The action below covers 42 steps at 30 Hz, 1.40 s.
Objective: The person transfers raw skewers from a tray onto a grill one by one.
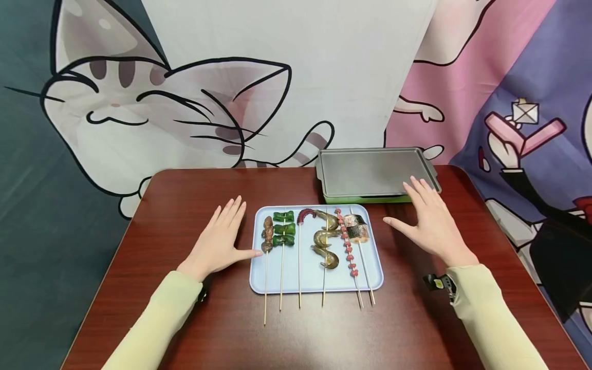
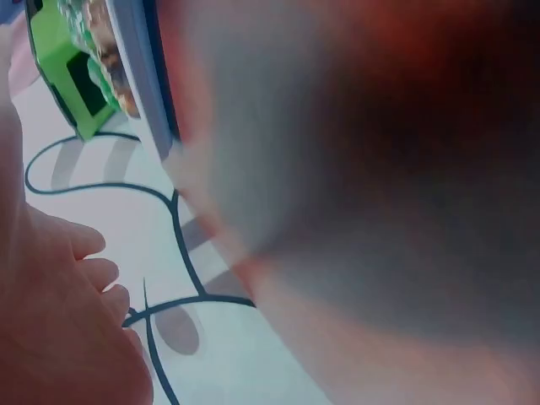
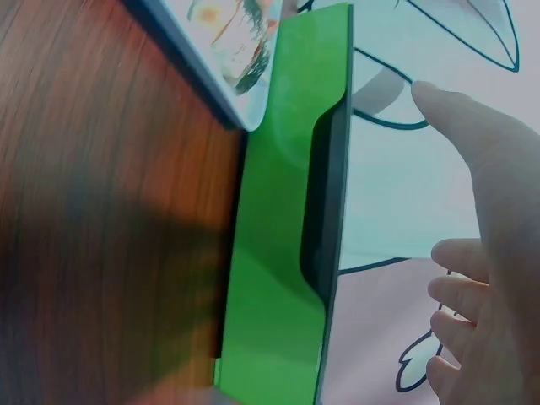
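A pale blue tray [image 1: 287, 280] lies mid-table with several skewers side by side. From the left they carry brown meat pieces [image 1: 267, 234], folded green pieces [image 1: 283, 229], a dark red tentacle [image 1: 305, 215], shrimp [image 1: 326, 239], small pink pieces [image 1: 350, 246] and dark-skinned fish chunks [image 1: 356, 228]. Their stick ends reach past the tray's near edge. My left hand [image 1: 217, 244] is spread flat-fingered beside the tray, its thumb tip overlapping the tray's left edge. Fingers extended, my right hand [image 1: 430, 221] holds nothing, right of the tray and near the grill's front corner.
Behind the tray stands a green-sided electric grill [image 1: 376, 172] with a flat grey top, at the back edge of the brown table [image 1: 199, 329]. A cloth printed with a cartoon cat [image 1: 120, 133] hangs behind. Dark bands sit at both wrists.
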Tool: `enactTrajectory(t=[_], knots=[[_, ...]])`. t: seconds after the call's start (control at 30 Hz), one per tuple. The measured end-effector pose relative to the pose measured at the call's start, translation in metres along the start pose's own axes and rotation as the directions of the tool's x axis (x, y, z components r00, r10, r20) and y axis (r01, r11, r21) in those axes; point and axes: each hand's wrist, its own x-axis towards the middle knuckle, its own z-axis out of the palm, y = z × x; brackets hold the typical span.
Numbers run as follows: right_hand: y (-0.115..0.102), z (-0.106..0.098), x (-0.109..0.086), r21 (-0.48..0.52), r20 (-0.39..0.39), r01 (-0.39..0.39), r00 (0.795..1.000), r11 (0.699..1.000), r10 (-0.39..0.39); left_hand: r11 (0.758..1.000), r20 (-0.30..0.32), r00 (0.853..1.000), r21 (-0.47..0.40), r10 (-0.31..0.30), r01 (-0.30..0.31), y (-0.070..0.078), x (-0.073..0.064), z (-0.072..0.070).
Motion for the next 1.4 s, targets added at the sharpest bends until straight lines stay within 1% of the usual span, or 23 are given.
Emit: enactTrajectory(t=[0.17,0.27,0.5,0.63,0.77,0.87,0.9,1.03,1.17,1.4], knots=[[-0.007,-0.007,0.000,0.021,-0.006,0.019,1.000,1.000,-0.019,0.999,0.021,0.999,-0.019,0.034,-0.033,0.005,-0.012,0.006],[-0.011,-0.009,-0.001,0.033,0.003,0.019,1.000,0.999,-0.019,0.998,0.031,0.998,-0.026,0.059,-0.058,0.008,-0.019,0.009],[-0.017,-0.011,-0.006,0.085,0.027,0.009,1.000,0.996,-0.011,0.992,0.057,0.992,-0.062,0.115,-0.111,0.023,-0.031,0.010],[-0.024,-0.011,-0.010,0.107,0.039,0.006,0.999,0.994,-0.010,0.990,0.093,0.987,-0.064,0.133,-0.127,0.030,-0.034,0.011],[-0.030,-0.010,-0.013,0.115,0.053,0.010,0.998,0.993,-0.016,0.988,0.128,0.981,-0.075,0.143,-0.134,0.033,-0.038,0.014],[-0.035,-0.007,-0.016,0.126,0.055,0.019,0.998,0.992,-0.026,0.987,0.125,0.980,-0.068,0.154,-0.146,0.035,-0.040,0.017],[-0.037,-0.007,-0.017,0.131,0.054,0.021,0.998,0.991,-0.029,0.987,0.122,0.980,-0.054,0.158,-0.153,0.035,-0.040,0.018],[-0.046,-0.006,-0.022,0.166,0.066,-0.001,0.998,0.986,-0.010,0.984,0.103,0.979,-0.027,0.175,-0.174,0.035,-0.040,0.019],[-0.057,-0.005,-0.028,0.214,0.076,-0.026,0.997,0.976,0.010,0.984,0.114,0.978,0.004,0.177,-0.178,0.037,-0.040,0.017],[-0.073,0.002,-0.038,0.291,0.076,-0.024,0.997,0.956,0.002,0.984,0.134,0.976,0.027,0.171,-0.176,0.039,-0.040,0.015]])
